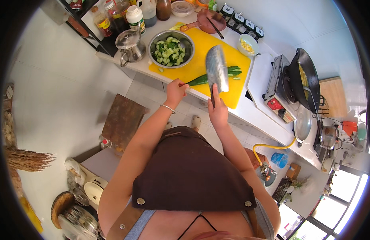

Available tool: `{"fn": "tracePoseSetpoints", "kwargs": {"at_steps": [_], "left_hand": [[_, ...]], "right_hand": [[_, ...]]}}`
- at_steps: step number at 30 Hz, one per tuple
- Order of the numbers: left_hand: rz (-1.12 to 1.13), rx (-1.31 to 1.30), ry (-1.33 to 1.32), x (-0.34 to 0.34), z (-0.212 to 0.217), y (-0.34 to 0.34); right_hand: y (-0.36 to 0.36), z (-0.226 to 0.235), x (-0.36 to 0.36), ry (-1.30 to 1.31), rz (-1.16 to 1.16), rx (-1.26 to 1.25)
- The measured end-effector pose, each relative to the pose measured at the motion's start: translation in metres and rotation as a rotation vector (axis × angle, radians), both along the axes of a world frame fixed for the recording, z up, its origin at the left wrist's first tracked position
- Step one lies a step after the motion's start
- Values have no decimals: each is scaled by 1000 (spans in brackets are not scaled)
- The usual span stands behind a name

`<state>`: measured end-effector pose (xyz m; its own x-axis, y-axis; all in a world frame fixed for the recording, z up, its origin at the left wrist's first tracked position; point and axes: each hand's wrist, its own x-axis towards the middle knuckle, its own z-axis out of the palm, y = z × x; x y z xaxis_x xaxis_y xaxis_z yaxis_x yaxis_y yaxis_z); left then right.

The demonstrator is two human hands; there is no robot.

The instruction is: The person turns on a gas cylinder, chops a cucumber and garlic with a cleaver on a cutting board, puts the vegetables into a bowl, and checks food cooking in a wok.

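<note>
**Cleaver over cucumber on yellow board**

Right hand [218, 111] closed around cleaver [216, 69] handle, blade raised above cucumber [217, 75]. Left hand [175, 92] curled, pinning cucumber's end at worktop's [261, 76] front edge. Cucumber lies across cutting board [201, 52]. Metal bowl [171, 49] of cut pieces at board's far-left corner.

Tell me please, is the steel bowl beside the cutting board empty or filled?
Partly filled: the steel bowl holds a heap of green cucumber pieces.
</note>
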<state>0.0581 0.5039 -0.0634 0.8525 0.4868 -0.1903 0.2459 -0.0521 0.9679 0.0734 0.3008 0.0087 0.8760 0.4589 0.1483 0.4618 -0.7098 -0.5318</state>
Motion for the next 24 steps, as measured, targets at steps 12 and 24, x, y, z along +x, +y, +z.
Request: {"fn": "tracePoseSetpoints", "kwargs": {"at_steps": [12, 24], "left_hand": [[96, -377, -5, 14, -5, -6], [60, -341, 38, 20, 1, -16]], "right_hand": [[2, -26, -5, -23, -7, -76], [-18, -69, -11, 96, 6, -418]]}}
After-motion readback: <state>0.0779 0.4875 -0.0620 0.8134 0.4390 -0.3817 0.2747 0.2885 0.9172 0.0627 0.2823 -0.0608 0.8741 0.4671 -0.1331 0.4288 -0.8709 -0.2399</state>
